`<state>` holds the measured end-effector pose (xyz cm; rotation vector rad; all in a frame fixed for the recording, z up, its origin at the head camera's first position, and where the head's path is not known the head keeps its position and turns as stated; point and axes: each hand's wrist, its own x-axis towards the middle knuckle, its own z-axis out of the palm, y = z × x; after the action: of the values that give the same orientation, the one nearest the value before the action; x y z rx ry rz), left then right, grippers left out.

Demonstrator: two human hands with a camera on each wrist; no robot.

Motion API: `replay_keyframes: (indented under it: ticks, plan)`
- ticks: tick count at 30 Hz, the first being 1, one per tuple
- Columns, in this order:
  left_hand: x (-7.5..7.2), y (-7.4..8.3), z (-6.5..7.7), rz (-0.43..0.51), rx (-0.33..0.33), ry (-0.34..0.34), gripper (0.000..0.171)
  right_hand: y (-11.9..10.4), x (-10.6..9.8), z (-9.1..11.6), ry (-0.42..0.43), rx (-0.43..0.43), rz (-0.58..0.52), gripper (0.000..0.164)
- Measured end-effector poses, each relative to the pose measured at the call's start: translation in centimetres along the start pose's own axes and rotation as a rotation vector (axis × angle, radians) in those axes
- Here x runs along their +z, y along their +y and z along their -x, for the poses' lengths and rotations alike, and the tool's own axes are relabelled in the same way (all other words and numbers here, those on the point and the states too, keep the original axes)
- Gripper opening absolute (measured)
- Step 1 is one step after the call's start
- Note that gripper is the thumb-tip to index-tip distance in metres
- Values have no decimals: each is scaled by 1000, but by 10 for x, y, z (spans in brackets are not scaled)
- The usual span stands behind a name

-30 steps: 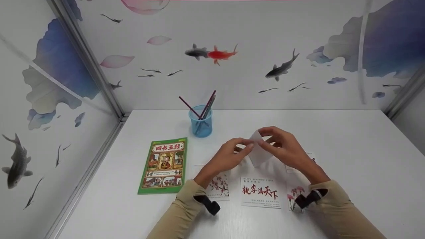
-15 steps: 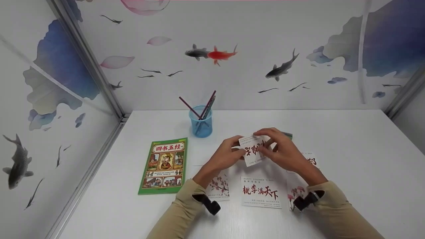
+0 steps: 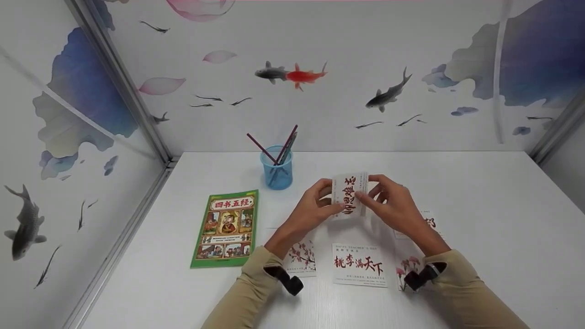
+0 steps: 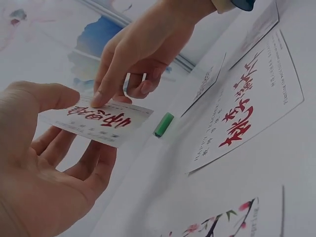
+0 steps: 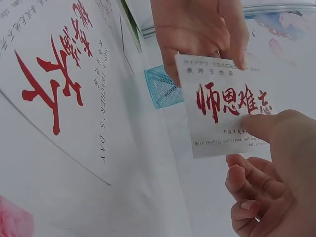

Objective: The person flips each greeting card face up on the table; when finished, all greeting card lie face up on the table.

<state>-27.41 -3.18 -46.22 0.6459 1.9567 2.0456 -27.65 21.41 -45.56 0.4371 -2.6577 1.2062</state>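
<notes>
A small white greeting card [image 3: 348,192] with red Chinese characters is held up over the table, turned sideways in the head view. My left hand [image 3: 313,208] pinches its left edge, thumb in front and fingers behind. From the other side my right hand [image 3: 394,203] pinches the same card [image 5: 232,106], its thumb pressing on the printed face. Below the hands lies another card [image 3: 359,265] with red characters. A blossom-branch card [image 3: 301,258] is partly covered by my left forearm. Near my right wrist are a carnation card [image 3: 408,270] and a lettered card [image 3: 431,222], both partly hidden.
A green illustrated book [image 3: 226,228] lies at the left. Behind it stands a blue mesh pen cup [image 3: 277,176] with several pencils. The left wrist view shows a small green object [image 4: 164,124] on the table. Patterned white walls [image 3: 292,119] close off the back and left.
The held card first showed its blank back, tilted. It has been flipped to its printed side and then turned, its characters now running up along its height. Both hands still hold it.
</notes>
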Motion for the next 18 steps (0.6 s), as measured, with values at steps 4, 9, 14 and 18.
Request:
replay_keyframes:
  ticks: [4,9,14,18]
  plan:
    - [0,-1,0,1,16,24,49,0,0,0,-41,20,-41,69]
    - [0,0,0,-18,12,65,40,0,0,1,-12,8,-31,67]
    - [-3,-4,0,-100,4,107,39,1,1,1,16,-44,-21,60]
    - [-5,-7,0,-184,-22,140,38,1,3,2,-3,-92,-45,70]
